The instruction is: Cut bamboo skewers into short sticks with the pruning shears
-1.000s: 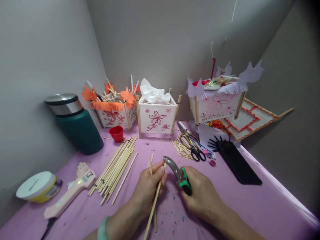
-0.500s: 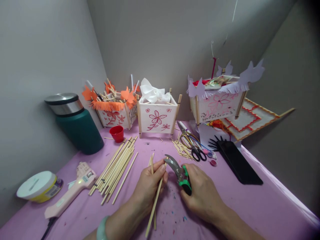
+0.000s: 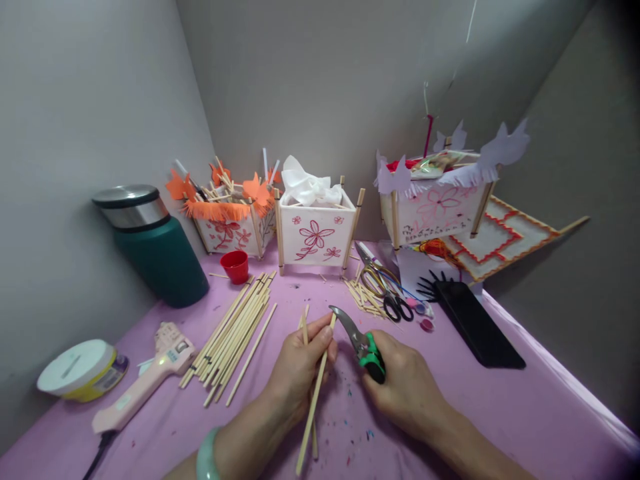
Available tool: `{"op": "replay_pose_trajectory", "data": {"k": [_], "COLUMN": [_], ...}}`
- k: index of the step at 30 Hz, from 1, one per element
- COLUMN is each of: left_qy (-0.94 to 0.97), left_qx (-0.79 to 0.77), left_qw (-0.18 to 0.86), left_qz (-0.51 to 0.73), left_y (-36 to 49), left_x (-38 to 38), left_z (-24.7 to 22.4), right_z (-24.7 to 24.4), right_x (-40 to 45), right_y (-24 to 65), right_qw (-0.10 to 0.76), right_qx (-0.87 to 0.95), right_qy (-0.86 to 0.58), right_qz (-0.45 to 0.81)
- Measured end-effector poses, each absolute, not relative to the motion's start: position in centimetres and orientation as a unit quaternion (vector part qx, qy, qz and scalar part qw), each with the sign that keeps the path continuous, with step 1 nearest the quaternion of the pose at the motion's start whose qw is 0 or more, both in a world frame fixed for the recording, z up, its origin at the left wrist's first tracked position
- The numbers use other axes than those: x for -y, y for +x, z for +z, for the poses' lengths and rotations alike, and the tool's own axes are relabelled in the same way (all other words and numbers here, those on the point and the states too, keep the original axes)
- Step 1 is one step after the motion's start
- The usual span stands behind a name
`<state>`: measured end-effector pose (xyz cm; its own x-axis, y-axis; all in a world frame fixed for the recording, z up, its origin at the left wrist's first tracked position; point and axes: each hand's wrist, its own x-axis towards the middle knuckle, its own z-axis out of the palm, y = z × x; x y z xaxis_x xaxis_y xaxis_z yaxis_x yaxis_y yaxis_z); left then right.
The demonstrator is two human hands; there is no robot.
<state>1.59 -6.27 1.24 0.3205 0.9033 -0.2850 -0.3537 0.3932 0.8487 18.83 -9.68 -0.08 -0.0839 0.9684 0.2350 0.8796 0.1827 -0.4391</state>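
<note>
Near the middle of the pink table, my left hand (image 3: 303, 363) is closed around thin wooden sticks (image 3: 314, 413), which cross each other and point down toward the front edge. My right hand (image 3: 404, 379) grips green-handled pruning shears (image 3: 370, 353). The curved metal blade lies at the upper end of one stick, just above my left fingertips. A bundle of similar sticks (image 3: 237, 333) lies left of my left hand, with one stick slightly apart from it.
Around the pink table (image 3: 165, 413) stand a green bottle (image 3: 163, 257), red cup (image 3: 235, 267), glue gun (image 3: 145, 387), round tub (image 3: 83, 373), decorated boxes (image 3: 315, 237), short stick pieces (image 3: 363, 298), scissors (image 3: 397, 308) and a black phone (image 3: 480, 327).
The shears' handles have come closer together in my right hand, and the blades look more closed at the stick's end. My left hand keeps its hold.
</note>
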Motion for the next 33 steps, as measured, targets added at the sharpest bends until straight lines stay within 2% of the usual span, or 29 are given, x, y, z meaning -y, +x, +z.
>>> {"op": "replay_pose_trajectory", "data": {"k": [3, 6, 9, 16, 24, 33], "left_qy": [0.343, 0.333, 0.325, 0.303, 0.314, 0.281], "left_qx": [-0.389, -0.393, -0.407, -0.432, -0.384, -0.37], "left_qw": [0.726, 0.709, 0.683, 0.647, 0.68, 0.705], "left_qz": [0.451, 0.481, 0.512, 0.55, 0.54, 0.535], "left_y": [1.5, 1.6, 1.7, 1.7, 1.8, 1.9], "left_x": [6.0, 5.7, 5.6, 5.6, 6.2, 6.1], "left_z": [1.0, 0.9, 1.1, 2.0, 2.2, 2.3], "right_z": [0.9, 2.2, 3.0, 2.4, 1.7, 1.2], "right_x": [9.8, 10.1, 10.4, 10.4, 9.3, 8.9], "right_y": [19.1, 19.4, 19.6, 20.2, 20.9, 21.5], "right_qw": [0.29, 0.34, 0.355, 0.386, 0.494, 0.475], "right_qx": [0.709, 0.695, 0.679, 0.596, 0.476, 0.495], "right_qy": [-0.625, -0.562, -0.489, -0.455, -0.527, -0.52], "right_qz": [0.148, 0.294, 0.417, 0.537, 0.501, 0.509]}}
